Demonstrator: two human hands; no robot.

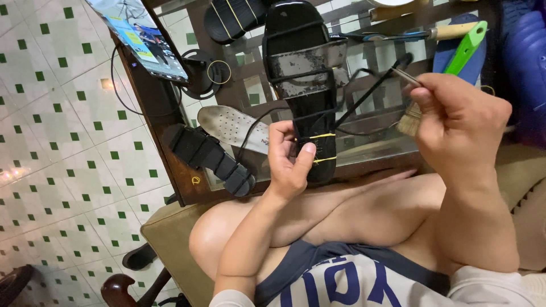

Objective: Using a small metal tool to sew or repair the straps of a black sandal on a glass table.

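My left hand (289, 162) grips the heel end of a black sandal sole (304, 68), held up over my lap with its toe pointing away. Two yellow rubber bands circle the sole near my thumb, and thin black straps cross its middle. A patch of the footbed looks grey and smeared. My right hand (460, 122) is closed on a small brush; its metal ferrule (405, 75) sticks out toward the sole and pale bristles (409, 120) show below my fingers. A loose black strap (369, 94) runs from the sole toward the brush.
A glass-topped wooden table (170, 148) stands ahead, bearing a tablet (141, 35), a white insole (233, 126), a black strappy sandal (209, 159), another black sole (233, 20), a green-handled tool (466, 48) and a blue item (523, 62). Tiled floor lies left.
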